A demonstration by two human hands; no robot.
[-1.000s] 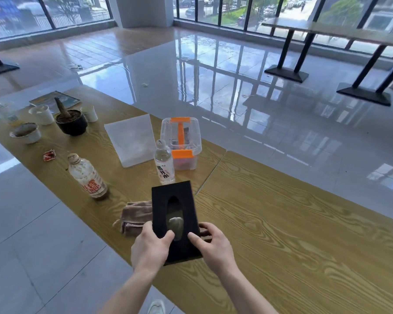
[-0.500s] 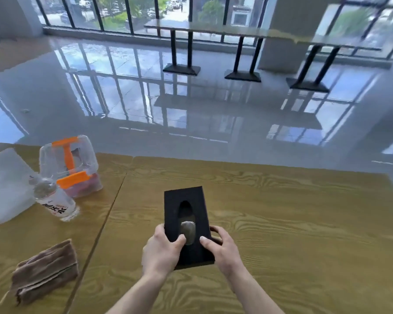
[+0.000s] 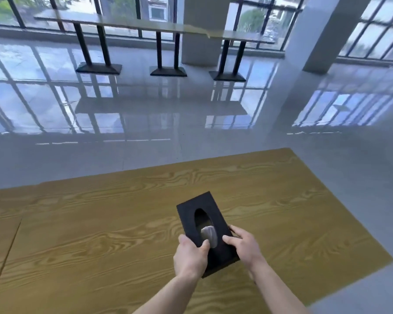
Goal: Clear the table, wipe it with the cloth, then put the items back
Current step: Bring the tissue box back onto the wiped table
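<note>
1. Since the earlier frame, the black rectangular tissue box (image 3: pixel 220 223) has been carried rightward along the yellow wood-grain table (image 3: pixel 100 234).
2. It is gripped at its near end by the left hand (image 3: pixel 191 257) and right hand (image 3: pixel 245 248), towards the table's right edge.
3. Clearing is judged underway; a flat set-down and release are called for.
4. A glossy grey floor (image 3: pixel 191 123) and tall windows (image 3: pixel 254 21) are seen beyond.

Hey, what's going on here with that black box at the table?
A person holds a black tissue box with both hands over a wooden table. The left hand grips its near left side, the right hand its right side. A tissue pokes from the oval opening. Whether the box touches the tabletop is unclear.
</note>
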